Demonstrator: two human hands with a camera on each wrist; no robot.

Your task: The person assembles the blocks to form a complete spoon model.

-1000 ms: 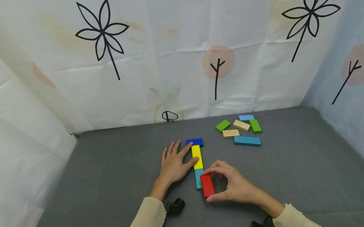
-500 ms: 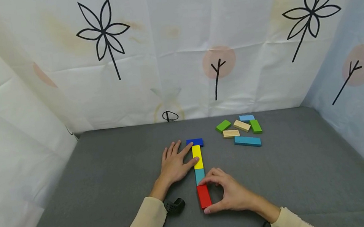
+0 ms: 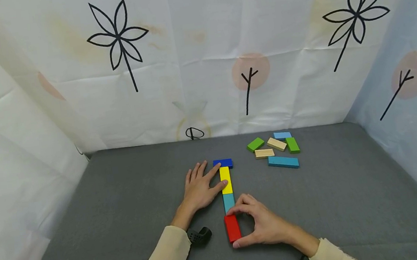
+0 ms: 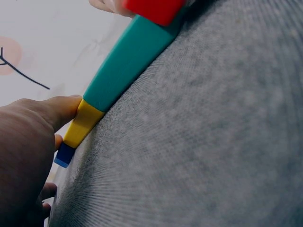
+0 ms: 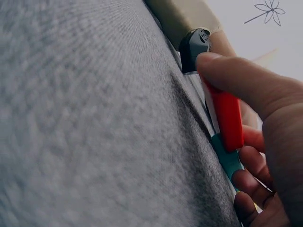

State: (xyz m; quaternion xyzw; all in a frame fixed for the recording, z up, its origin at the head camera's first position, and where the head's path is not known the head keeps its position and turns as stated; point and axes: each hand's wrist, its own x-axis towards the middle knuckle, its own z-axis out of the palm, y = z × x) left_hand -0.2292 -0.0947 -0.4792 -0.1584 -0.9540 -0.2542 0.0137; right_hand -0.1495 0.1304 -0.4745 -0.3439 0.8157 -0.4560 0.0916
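Observation:
A line of wooden blocks lies on the grey cloth: a dark blue block (image 3: 225,162) crosswise at the far end, then a yellow block (image 3: 224,176), then a teal block (image 3: 228,203). My left hand (image 3: 199,189) lies beside them with fingers spread, its index fingertip at the blue block and its thumb at the yellow one. A red block (image 3: 233,228) is pinched lengthwise between thumb and fingers of my right hand (image 3: 265,223). In the left wrist view the red block (image 4: 158,8) overlaps the near end of the teal block (image 4: 130,59).
Toward the back right lie several loose blocks: two green blocks (image 3: 255,144), two plain wood blocks (image 3: 264,153), a light blue block (image 3: 282,135) and a longer blue block (image 3: 283,162). A patterned white cloth (image 3: 202,82) hangs behind the table.
My right hand has carried the red block toward me and slightly left, from beside the teal block to its near end. My left hand has stayed put.

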